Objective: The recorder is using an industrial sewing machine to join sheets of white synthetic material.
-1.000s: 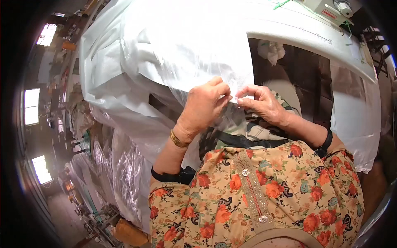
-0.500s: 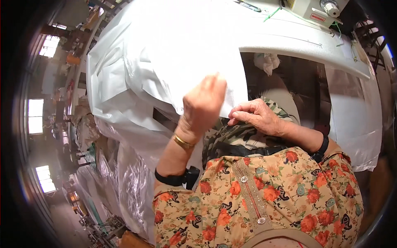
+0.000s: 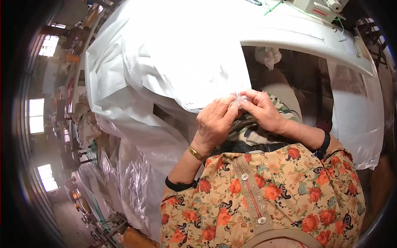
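Note:
A large sheet of thin white plastic spreads over the table and hangs off its left side in folds. Its near right corner is bunched between my two hands. My left hand is closed, thumb and fingers pinching the gathered plastic. Close beside it, nearly touching, my right hand pinches the same corner from the right. The overhead light washes out much of the sheet, so its surface detail cannot be made out.
A sewing machine stands at the back right of the white tabletop, which curves round a dark opening. In that opening hangs a tied white bag. Pale sheeting drapes down at the right; crumpled clear plastic hangs at lower left.
My left hand has come down and right to meet the right hand at the sheet's corner. My right hand has risen slightly, and the corner is now bunched up.

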The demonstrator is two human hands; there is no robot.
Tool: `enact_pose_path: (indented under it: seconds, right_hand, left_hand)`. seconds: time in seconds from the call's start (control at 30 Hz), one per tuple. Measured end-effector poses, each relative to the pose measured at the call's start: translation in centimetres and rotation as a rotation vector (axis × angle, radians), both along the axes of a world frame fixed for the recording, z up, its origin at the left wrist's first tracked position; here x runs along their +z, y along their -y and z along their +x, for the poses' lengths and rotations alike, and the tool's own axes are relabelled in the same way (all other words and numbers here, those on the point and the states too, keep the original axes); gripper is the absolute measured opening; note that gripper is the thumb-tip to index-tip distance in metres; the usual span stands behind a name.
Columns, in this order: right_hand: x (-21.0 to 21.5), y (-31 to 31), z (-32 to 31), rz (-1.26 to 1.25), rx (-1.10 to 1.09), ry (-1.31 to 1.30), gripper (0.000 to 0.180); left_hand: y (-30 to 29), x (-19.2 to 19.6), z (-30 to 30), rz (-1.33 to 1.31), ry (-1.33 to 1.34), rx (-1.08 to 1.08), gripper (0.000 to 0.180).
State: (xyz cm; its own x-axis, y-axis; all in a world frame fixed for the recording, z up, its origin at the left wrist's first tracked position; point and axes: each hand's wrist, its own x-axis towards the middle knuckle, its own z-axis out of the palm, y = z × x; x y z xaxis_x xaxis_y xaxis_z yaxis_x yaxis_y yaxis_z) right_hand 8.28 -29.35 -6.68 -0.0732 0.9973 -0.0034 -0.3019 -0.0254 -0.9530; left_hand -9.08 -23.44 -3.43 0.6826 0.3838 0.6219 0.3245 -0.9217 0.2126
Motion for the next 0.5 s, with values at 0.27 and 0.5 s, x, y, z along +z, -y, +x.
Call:
enact_pose_path:
  seconds: [0.27, 0.5]
  right_hand:
    - [1.1, 0.2, 0.0, -0.150, 0.050, 0.062, 0.053]
    - [1.0, 0.3, 0.1, -0.159, 0.017, 0.148, 0.030]
  left_hand:
    - [0.2, -0.1, -0.8, -0.311, 0.295, 0.151, 0.009]
    - [0.0, -0.8, -0.2, -0.167, 0.283, 0.108, 0.014]
